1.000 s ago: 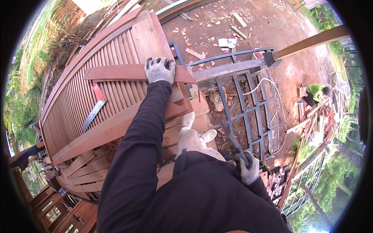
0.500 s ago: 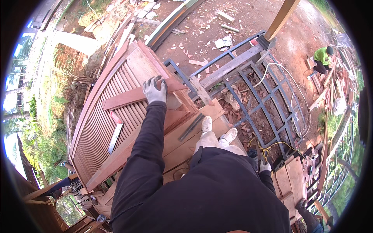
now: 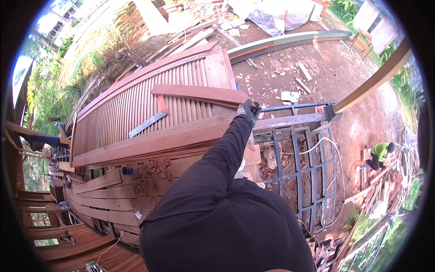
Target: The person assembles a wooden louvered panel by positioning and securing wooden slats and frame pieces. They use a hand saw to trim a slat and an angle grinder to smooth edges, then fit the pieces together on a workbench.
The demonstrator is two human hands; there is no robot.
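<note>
Wooden plank (image 3: 199, 94), gloved left hand (image 3: 248, 110) seemingly gripping

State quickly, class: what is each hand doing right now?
Left hand: gloved, closed on the end of a reddish wooden plank.
Right hand: out of view, cannot be told.

The person wears a plain black long-sleeved top, loose and softly creased, with a stitched seam curving across the shoulder. The left hand (image 3: 248, 111) is covered by a grey knitted work glove with a darker coated palm. Pale footwear shows below the sleeve.
</note>
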